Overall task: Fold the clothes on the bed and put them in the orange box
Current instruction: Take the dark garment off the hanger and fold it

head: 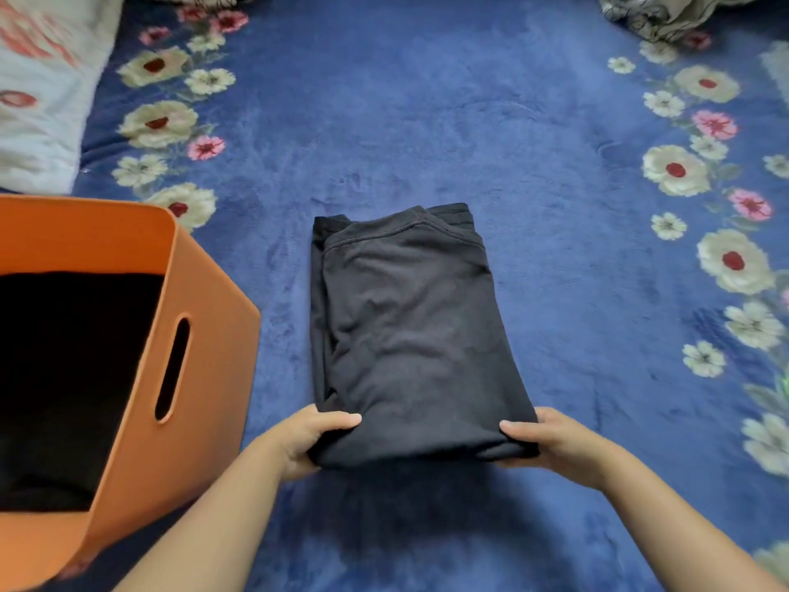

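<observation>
We are kneeling over a bed under a blue flowered blanket (pixel 427 121). A white pillow (pixel 38 100) is lying at its far left corner, crumpled cloth (pixel 666 14) at the far right. The orange box (pixel 205 335), holding dark clothes, is sitting at the left edge. Our left hand (pixel 311 437) and right hand (pixel 550 442) are gripping the near corners of the folded black garment (pixel 405 335) mid-bed, with bare blanket around it.

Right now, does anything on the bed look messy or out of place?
Nothing stands out. The dark folded garment lies flat on the blue blanket, both hands gripping its near edge. The orange box sits upright beside it with dark clothes inside.
</observation>
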Available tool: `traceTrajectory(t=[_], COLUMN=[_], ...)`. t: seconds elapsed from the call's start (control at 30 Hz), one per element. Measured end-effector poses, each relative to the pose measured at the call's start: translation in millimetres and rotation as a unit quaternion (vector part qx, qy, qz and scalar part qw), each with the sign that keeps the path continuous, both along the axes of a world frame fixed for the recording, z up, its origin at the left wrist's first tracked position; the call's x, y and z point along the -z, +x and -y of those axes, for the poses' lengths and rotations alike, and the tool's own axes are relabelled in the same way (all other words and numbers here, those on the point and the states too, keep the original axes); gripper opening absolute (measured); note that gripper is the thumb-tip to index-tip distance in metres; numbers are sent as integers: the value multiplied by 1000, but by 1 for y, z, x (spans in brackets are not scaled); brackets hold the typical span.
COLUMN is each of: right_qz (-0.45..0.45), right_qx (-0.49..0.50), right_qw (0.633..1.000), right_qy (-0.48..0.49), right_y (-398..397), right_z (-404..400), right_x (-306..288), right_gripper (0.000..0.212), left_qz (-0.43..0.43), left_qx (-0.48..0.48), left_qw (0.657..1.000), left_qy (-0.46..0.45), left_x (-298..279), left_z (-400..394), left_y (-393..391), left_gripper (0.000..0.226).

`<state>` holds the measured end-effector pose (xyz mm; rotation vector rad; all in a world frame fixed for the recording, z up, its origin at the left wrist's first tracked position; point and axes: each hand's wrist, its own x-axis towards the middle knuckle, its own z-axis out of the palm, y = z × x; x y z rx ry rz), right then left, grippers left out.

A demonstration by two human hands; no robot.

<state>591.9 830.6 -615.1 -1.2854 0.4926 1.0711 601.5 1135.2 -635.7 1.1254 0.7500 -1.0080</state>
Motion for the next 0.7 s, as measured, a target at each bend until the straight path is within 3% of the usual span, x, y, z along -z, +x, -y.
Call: traceTrajectory(t=[0.03,0.13,0.3,0.4,0.47,0.6,0.7], right_qz=[-4,6,97,116,97,58,64], right_qx=[-19,-12,92,131,132,134,189], right_qw=[1000,997,985,982,986,988,978], right_qy=[24,70,105,65,8,-46,-62], right_y=[-2,6,60,99,122,153,181], right_z=[3,7,-3,-18,-24,-36,-39], right_x=[-7,-27,-54,-65,-61,-48,-33], right_gripper=[90,80,64,31,28,40,39], left_qz=[4,39,77,68,52,8,-3], left_qx=[17,34,-64,-125,-169,-230,-265], left_qw=[1000,998,993,989,984,973,963], left_qy=[-16,-45,-59,-31,-10,26,37], left_x=[-8,-38,-74,-81,-69,-56,-46], left_z=[-2,-5,-4,4,8,18,18], left_y=[-3,4,50,82,104,137,166], left_gripper=[86,57,68,16,39,26,29])
